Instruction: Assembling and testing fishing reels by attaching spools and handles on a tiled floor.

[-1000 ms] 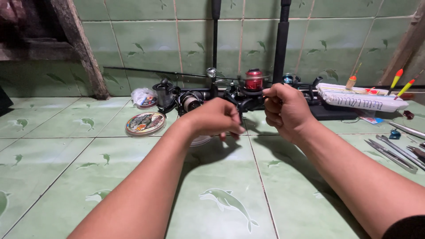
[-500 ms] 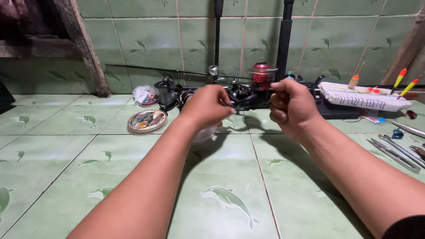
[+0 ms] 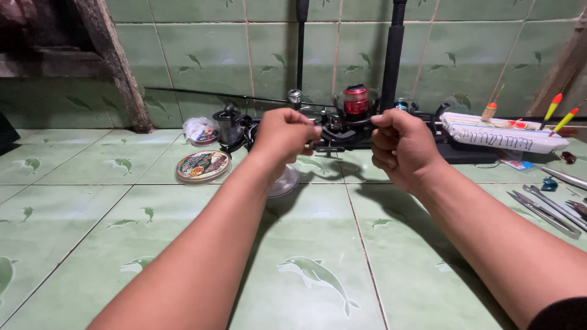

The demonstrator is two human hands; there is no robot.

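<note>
Covering floor (image 3: pixel 183 244) and wall (image 3: pixel 208 49), green dolphin tiles, left hand (image 3: pixel 284 134) pinched, right hand (image 3: pixel 400 146) fisted.

Round colourful-labelled line spool (image 3: pixel 202 166) lies on the floor beside a clear bag (image 3: pixel 200 130)

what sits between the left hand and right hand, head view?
Head view: in the gap between the left hand and right hand shows a fishing reel with a red spool on the tiled floor behind them. Any line held is too thin to tell.
</note>
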